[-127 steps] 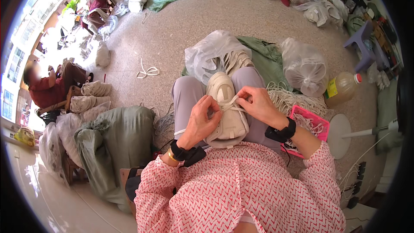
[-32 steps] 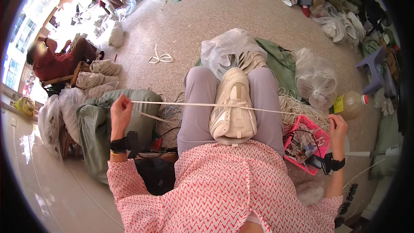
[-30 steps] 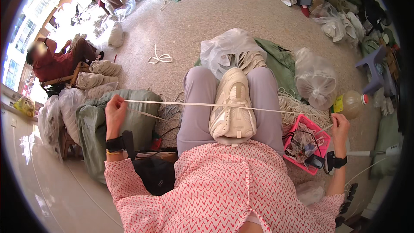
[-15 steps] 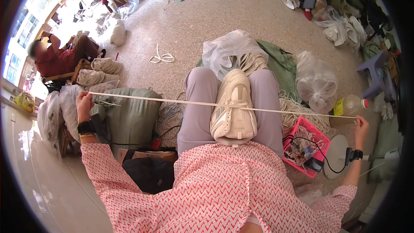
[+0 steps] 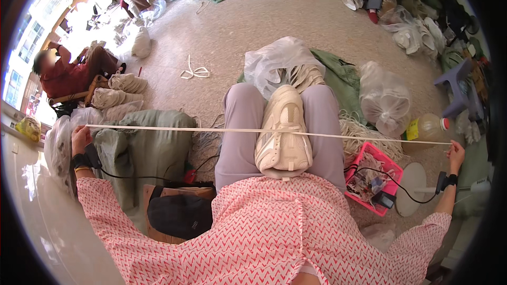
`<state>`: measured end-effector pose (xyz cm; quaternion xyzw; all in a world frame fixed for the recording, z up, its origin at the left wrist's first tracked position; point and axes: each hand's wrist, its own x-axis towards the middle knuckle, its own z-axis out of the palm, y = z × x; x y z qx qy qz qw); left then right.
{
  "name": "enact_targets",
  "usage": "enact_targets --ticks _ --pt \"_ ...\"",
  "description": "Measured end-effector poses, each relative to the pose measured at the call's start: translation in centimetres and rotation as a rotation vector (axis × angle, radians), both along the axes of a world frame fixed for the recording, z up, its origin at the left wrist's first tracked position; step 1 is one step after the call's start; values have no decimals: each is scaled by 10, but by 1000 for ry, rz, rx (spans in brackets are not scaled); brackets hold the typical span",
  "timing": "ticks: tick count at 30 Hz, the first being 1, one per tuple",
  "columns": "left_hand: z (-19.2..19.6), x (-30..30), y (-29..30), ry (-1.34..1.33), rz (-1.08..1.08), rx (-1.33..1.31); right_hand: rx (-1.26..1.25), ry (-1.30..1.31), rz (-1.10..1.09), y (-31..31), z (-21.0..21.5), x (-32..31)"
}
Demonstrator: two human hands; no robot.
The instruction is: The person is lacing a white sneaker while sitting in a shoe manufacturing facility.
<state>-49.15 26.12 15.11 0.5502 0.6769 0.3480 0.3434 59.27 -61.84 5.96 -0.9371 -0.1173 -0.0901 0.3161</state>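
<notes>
A cream shoe [image 5: 284, 150] rests on my lap between my thighs, its toe end toward my knees. Stretched nearly straight across it runs a white shoelace [image 5: 211, 129], which passes at the shoe's lacing area. Whether it goes through eyelets there is too small to tell. My left hand [image 5: 81, 138], far out to the left, is closed on one end of the lace. On the far right, my right hand [image 5: 455, 154] pinches the other end. Both wrists carry dark bands with devices and cables.
A pink basket [image 5: 397, 179] of scraps sits by my right thigh, near a large bottle [image 5: 426, 129] and a pile of laces [image 5: 364, 134]. Plastic bags [image 5: 285, 55] lie beyond my knees. Left are a green sack [image 5: 163, 148] and black bag [image 5: 177, 215]. Other people [image 5: 71, 76] sit farther off.
Both hands have moved farther apart, the left one outward to the left and the right one outward to the right. The lace spans more width. The shoe stays on my lap.
</notes>
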Motion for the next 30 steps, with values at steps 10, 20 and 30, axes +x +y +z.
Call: enact_targets --ticks 10,20,30 --pt "4 17 -14 148 33 29 37 2 -145 -41 -6 23" --pt "22 80 5 324 -183 115 58 314 111 71 -46 5" --pt "-60 166 14 436 -764 679 522 129 298 150 -21 -26"
